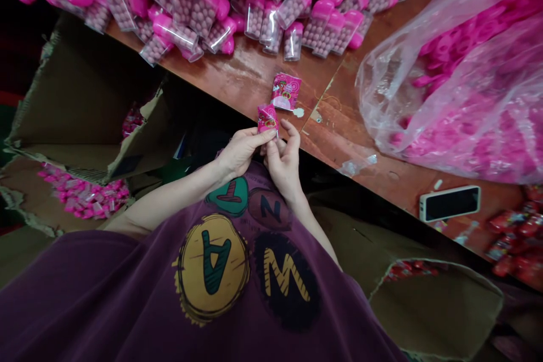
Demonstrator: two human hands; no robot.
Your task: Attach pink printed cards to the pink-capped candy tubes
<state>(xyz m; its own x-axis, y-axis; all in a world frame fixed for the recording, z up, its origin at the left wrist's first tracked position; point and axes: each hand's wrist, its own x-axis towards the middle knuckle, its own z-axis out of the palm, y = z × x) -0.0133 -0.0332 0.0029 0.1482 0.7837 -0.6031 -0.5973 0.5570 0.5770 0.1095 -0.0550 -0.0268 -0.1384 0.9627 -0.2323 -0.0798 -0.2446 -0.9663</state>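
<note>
Between the thumb and fingers of my left hand (244, 150) is a small pink printed label (267, 117), held up at the table's front edge. My right hand (284, 161) is right beside it, thumb and fingertips close to the label's lower end, its index finger raised. Whether the right fingertips pinch part of the label is hard to make out. Just beyond, a stack of similar pink printed labels (286, 91) lies on the wooden table (237, 79). Farther back are many clear candy-filled bottles with pink caps (292, 41), heaped in a pile.
A clear plastic bag (382, 85) of pink plastic parts lies at the right, with a phone (450, 203) and red wrapped items (517, 232) nearer. Open cardboard boxes stand below the table at left (85, 96) and right (436, 305). Small pink pieces (87, 192) fill another box.
</note>
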